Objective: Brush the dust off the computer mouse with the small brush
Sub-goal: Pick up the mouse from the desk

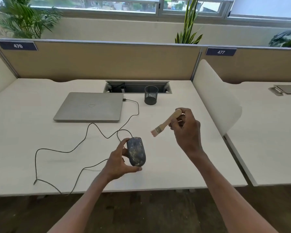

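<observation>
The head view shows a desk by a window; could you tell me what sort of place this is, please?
Most likely an open-plan office. The white desk is fenced by partition panels bearing numbered seat labels, with a closed laptop and a cable hatch set into the top.

The dark mouse point(136, 151), speckled with pale dust and trailing a black cord, is lifted near the desk's front edge, while the small wooden brush point(166, 122) slants just to its right, pale bristles pointing down-left, apart from it.

Dusty mouse point(136, 151) in left grip point(119, 163) — brush point(166, 122) in right grip point(186, 130), apart
</observation>
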`<state>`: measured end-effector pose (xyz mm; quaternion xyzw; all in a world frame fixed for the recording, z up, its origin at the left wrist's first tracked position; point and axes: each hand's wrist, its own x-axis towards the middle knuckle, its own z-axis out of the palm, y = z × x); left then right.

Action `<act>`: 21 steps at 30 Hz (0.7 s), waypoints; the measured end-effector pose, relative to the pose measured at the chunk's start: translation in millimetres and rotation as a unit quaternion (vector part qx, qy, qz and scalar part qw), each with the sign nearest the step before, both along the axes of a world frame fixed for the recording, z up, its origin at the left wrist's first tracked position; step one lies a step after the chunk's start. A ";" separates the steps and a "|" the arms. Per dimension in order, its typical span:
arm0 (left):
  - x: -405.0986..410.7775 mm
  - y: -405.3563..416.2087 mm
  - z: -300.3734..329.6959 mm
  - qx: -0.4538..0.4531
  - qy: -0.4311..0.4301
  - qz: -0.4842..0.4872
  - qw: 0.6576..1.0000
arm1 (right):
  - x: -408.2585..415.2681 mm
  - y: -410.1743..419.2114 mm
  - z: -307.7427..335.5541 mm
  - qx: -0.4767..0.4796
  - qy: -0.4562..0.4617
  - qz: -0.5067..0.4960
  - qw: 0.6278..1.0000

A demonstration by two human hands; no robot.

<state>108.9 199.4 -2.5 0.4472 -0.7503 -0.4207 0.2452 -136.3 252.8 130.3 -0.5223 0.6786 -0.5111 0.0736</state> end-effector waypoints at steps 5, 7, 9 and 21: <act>6.1 34.3 14.7 -0.024 0.012 -0.002 1.000 | 8.2 19.6 8.1 -0.010 0.010 0.015 1.000; 7.8 50.6 20.3 -0.031 0.012 -0.002 0.999 | 12.8 31.4 11.3 -0.015 0.008 0.027 0.999; 9.4 68.8 26.6 -0.038 0.006 -0.004 0.999 | 17.0 45.4 14.1 -0.016 0.009 0.040 0.999; 33.9 180.8 48.4 -0.018 0.031 0.018 0.999 | 50.8 126.3 24.2 0.007 -0.018 0.087 0.996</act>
